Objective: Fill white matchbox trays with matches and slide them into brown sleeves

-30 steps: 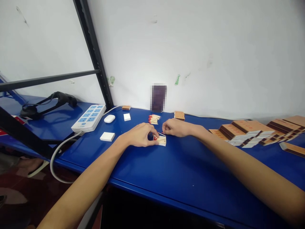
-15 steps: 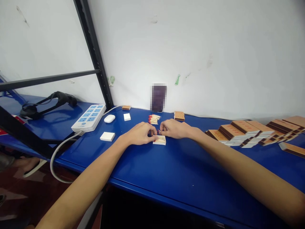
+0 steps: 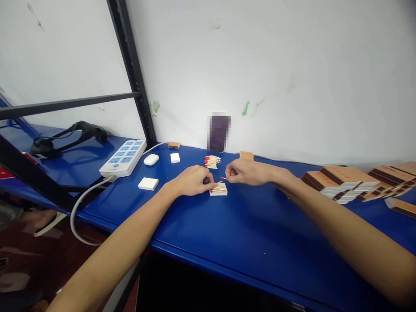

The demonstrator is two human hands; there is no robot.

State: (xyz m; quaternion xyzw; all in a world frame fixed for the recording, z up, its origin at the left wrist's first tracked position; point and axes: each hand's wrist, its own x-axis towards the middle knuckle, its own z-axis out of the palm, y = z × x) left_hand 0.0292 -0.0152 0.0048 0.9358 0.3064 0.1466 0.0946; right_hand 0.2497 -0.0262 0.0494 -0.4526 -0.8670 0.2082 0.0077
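In the head view, a small white matchbox tray (image 3: 218, 193) with red-headed matches in it lies on the blue table. My left hand (image 3: 194, 180) is at the tray's left end, thumb and fingers pinched together. A thin pale match (image 3: 220, 181) juts from its fingertips over the tray. Just right of and above the tray, my right hand (image 3: 242, 171) pinches a match (image 3: 222, 177), its red head pointing left. Behind the tray lies a loose pile of matches (image 3: 212, 161), heads to the left.
Stacked matchboxes (image 3: 344, 178) stand at the right. A few more matchboxes (image 3: 246, 155) lie by the wall. On the left are white boxes (image 3: 148, 183), a white rounded case (image 3: 151, 160), a power strip (image 3: 125, 158) and a black rack post (image 3: 136, 78). A phone-like blurred panel (image 3: 219, 132) leans on the wall.
My right hand has drawn away from the tray, slightly right and up, with a match in its fingers. The left hand stays at the tray. The view has shifted slightly.
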